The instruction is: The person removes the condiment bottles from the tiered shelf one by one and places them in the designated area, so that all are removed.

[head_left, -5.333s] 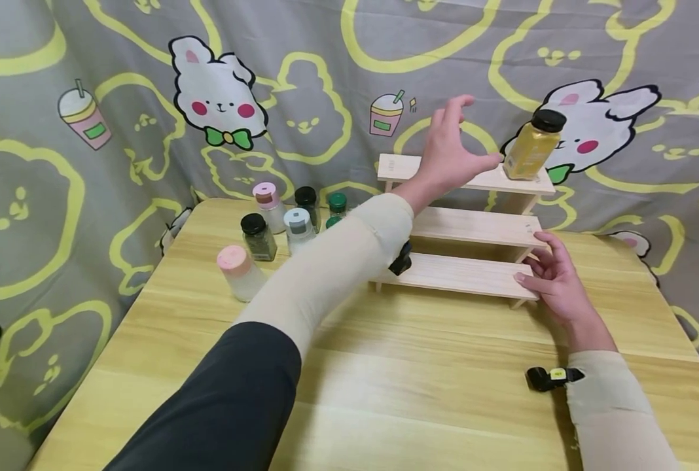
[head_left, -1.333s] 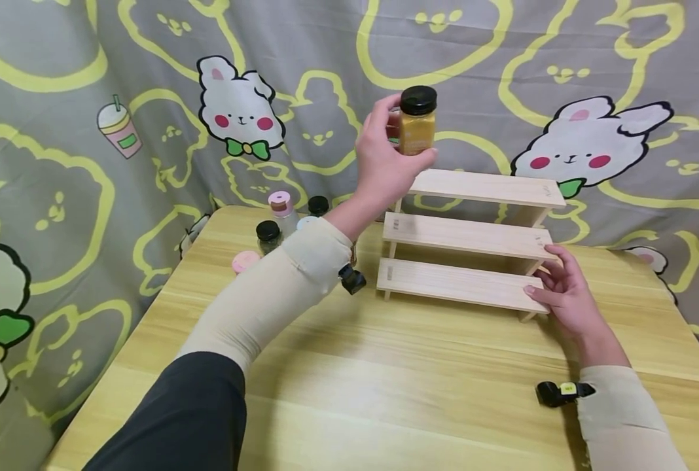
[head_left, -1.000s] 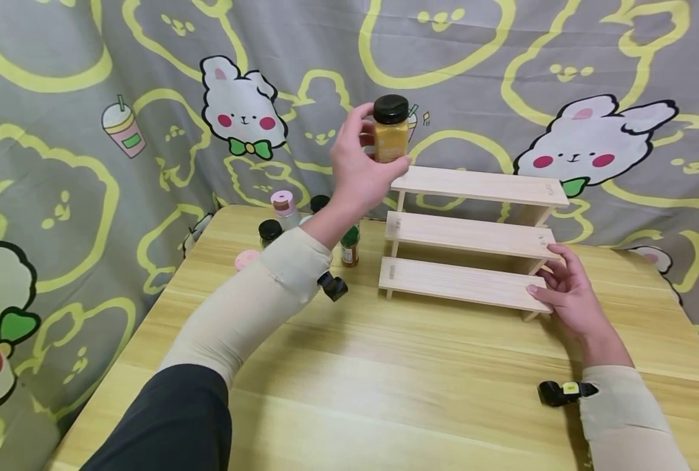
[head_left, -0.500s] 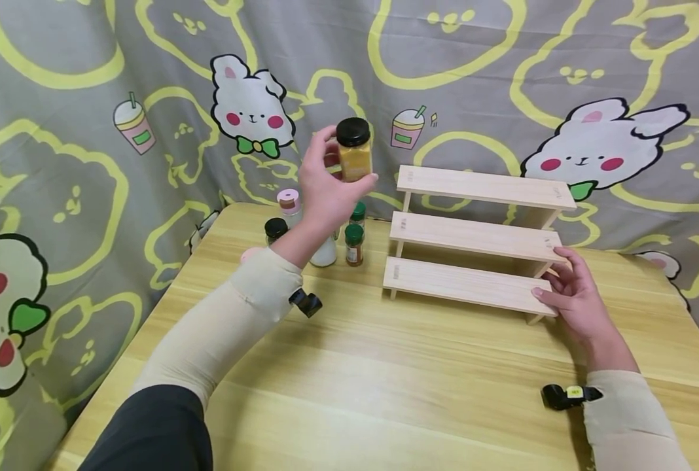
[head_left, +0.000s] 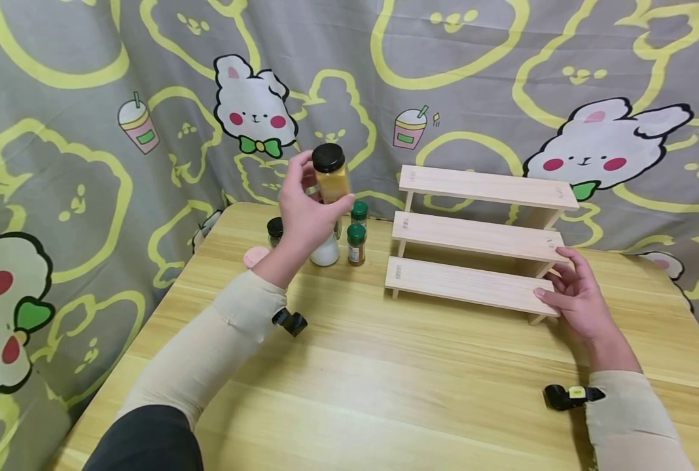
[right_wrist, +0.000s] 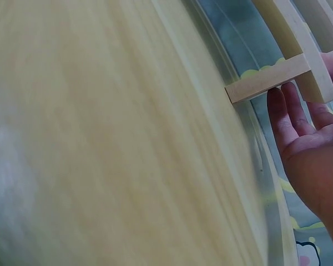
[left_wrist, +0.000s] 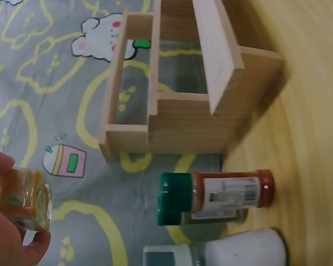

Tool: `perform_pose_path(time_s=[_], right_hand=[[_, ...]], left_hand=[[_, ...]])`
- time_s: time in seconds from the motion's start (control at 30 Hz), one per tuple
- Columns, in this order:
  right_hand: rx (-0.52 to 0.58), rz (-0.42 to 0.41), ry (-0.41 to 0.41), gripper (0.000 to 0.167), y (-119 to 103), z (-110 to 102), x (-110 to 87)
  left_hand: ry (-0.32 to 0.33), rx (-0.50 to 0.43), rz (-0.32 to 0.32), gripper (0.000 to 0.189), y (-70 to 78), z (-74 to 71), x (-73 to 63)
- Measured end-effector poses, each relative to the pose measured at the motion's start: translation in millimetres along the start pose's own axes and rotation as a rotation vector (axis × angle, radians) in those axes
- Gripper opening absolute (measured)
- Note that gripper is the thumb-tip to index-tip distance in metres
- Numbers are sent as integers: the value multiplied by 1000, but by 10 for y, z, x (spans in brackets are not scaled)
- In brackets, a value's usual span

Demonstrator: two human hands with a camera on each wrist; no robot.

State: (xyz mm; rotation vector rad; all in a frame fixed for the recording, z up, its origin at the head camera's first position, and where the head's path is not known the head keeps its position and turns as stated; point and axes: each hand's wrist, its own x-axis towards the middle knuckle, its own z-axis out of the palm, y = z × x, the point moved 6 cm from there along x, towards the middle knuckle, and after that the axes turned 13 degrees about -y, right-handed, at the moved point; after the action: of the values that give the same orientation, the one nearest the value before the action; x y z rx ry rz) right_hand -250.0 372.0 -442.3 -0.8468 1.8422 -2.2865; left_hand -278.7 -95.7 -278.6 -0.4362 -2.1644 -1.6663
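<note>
My left hand (head_left: 305, 212) grips a square spice jar (head_left: 333, 183) with a black lid and yellow contents. It is held up in the air, tilted a little, over the group of jars at the back left. In the left wrist view the jar (left_wrist: 23, 199) sits between thumb and fingers at the left edge. My right hand (head_left: 579, 297) holds the right end of a three-tier wooden rack (head_left: 473, 282), thumb on the lowest tier and index finger at the middle one. In the right wrist view, fingertips (right_wrist: 275, 97) of this hand meet a rack leg (right_wrist: 266, 82).
Two green-capped spice jars (head_left: 356, 245) stand left of the rack, beside a bottle with white contents (head_left: 326, 252). A black-lidded jar (head_left: 275, 230) and a pink lid (head_left: 256, 256) show behind my left forearm. A patterned curtain (head_left: 473, 39) hangs behind the wooden table (head_left: 385, 386).
My left hand took the yellow jar off the rack's top tier and carried it left, then lower, toward the other jars. My right hand has stayed on the rack's right end.
</note>
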Motion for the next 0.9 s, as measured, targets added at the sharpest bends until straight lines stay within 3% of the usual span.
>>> perform_pose_path(time_s=[0.23, 0.6, 0.9], right_hand=[[15, 12, 10, 88, -5, 17, 14], [35, 4, -3, 88, -5, 12, -6], [27, -14, -15, 87, -23, 46, 10]], left_hand=[[-2, 29, -17, 72, -109, -57, -151], [-24, 73, -108, 73, -360, -71, -437], [-29, 104, -122, 74, -547, -66, -671]])
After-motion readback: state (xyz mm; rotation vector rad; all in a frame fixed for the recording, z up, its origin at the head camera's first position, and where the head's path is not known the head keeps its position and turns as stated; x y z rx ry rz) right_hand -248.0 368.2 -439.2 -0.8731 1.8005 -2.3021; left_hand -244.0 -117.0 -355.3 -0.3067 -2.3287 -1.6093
